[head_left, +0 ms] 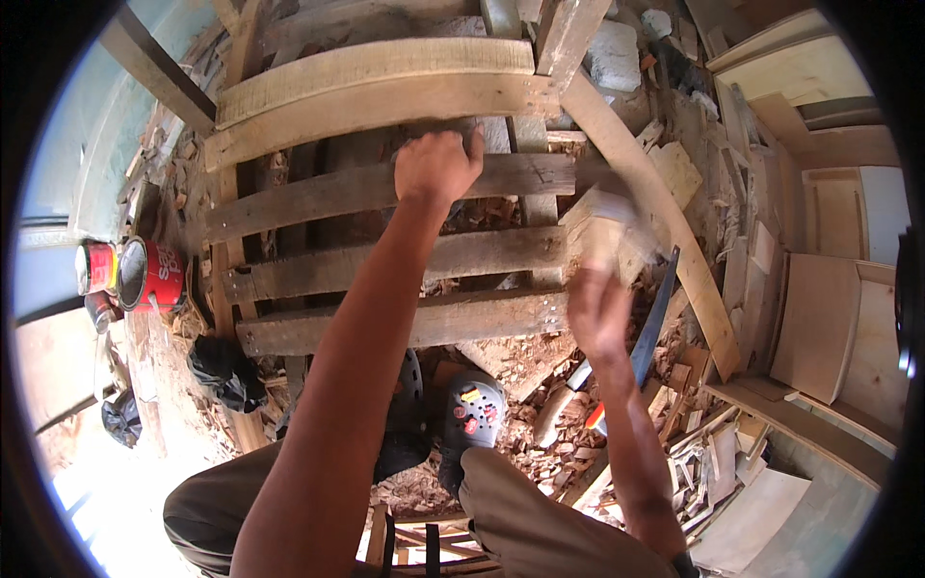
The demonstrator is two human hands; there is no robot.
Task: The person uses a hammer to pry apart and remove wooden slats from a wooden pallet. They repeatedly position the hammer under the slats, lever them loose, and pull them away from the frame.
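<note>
In the head view, we see the left hand, its grip clamped on a long, weathered brown wooden slat spanning the slatted wooden frame; the right hand blurs, its grip indiscernible.

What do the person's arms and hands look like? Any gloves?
No gloves! The left hand and right hand are both bare. Neither the left forearm nor the right forearm has a sleeve. A dark edge, maybe a sleeve, shows at the right arm's bottom. The right hand looks blurry.
</note>
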